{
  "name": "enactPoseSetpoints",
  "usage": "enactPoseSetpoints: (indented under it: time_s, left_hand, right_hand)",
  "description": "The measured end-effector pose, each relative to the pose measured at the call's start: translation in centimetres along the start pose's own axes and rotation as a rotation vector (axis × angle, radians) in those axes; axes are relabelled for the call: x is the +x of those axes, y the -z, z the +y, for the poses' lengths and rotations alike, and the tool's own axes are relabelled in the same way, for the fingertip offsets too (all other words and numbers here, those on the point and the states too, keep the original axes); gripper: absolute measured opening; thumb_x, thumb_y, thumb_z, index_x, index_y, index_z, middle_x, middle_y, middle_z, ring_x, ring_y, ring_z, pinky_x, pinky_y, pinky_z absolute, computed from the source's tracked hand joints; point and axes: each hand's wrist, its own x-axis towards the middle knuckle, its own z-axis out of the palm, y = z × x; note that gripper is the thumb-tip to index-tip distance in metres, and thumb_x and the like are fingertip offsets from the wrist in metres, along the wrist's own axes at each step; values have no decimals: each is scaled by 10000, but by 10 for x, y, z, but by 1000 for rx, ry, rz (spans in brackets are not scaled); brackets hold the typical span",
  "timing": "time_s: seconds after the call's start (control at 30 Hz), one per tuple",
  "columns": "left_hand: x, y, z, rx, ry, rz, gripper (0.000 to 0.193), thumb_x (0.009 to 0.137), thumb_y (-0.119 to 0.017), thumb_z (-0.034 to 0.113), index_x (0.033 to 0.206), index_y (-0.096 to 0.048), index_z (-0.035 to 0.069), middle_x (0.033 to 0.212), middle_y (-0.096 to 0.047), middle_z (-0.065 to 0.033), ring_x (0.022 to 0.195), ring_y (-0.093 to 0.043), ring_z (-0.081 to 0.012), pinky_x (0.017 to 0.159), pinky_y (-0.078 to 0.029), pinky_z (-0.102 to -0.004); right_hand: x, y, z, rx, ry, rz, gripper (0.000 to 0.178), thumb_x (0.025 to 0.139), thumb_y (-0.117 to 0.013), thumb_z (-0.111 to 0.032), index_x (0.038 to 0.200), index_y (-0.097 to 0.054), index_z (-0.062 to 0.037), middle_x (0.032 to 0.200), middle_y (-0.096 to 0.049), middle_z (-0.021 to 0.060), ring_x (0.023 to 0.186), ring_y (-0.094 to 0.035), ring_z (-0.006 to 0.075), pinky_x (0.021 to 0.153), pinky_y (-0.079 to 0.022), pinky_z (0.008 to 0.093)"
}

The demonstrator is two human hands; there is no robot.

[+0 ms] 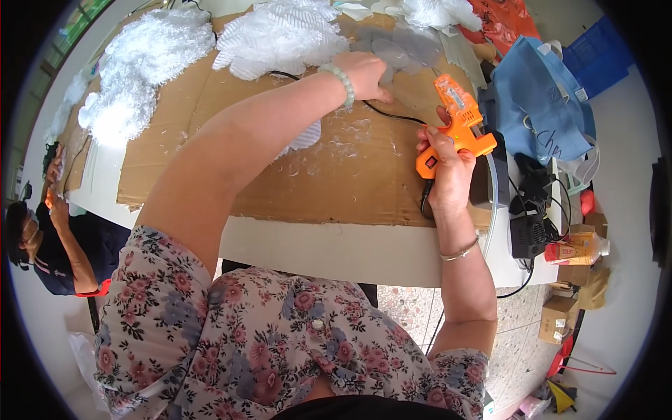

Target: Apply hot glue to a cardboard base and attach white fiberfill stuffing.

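Orange glue gun (458, 126) is gripped in the right hand (448, 175), nozzle aimed away over the cardboard sheet (350, 182) covering the tabletop (336, 252). The left hand (364, 73) reaches across, fingers bent and pressing down on grey fabric pieces (402, 45) beside the white feather piles (280, 31); whether it grasps anything cannot be told. A black cord (392, 115) runs under the left wrist. Risks, as judged: the hot nozzle sits near the left fingers, so a burn is possible; the cord could snag the forearm; stray glue could foul nearby feathers.
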Motion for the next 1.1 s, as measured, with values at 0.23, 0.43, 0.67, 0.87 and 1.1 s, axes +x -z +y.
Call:
enactPoseSetpoints:
  time_s: [0.23,0.43,0.67,0.87,1.1]
  left_hand:
    - [0,-29,-6,-126,-1,116,447,709,-694,404,949,-617,35,844,-648,-96,823,-617,-267,722,-486,-351]
    - [-1,-17,-21,-654,-14,278,257,777,-658,155,993,-611,24,811,-639,-77,709,-598,-166,677,-488,-297]
    - [-54,19,-47,-1070,114,264,204,795,-540,71,973,-635,34,757,-624,-33,689,-581,-86,661,-484,-220]
    - [-117,33,-77,-983,113,251,236,834,-501,62,1038,-618,66,826,-592,11,711,-552,-71,667,-467,-211]
    - [-180,34,-117,-792,22,608,433,746,-547,-95,1157,-505,35,744,-552,10,696,-513,-62,636,-422,-192]
  right_hand:
    - [4,13,16,-1,-33,11,368,795,-566,-27,1153,-503,35,837,-607,95,664,-550,127,629,-451,239]
    - [8,25,26,9,-36,18,374,794,-566,-25,1157,-499,33,848,-607,101,676,-556,127,631,-455,238]
    - [5,26,34,3,-49,-13,353,797,-559,-14,1144,-502,24,1020,-589,88,745,-582,140,628,-473,253]
    - [14,34,43,-46,-63,-59,370,800,-587,-43,1157,-506,14,1001,-596,64,722,-574,118,604,-459,226]
    - [20,42,53,-159,-18,-72,357,816,-577,-69,1159,-520,14,928,-589,85,739,-554,108,627,-454,214]
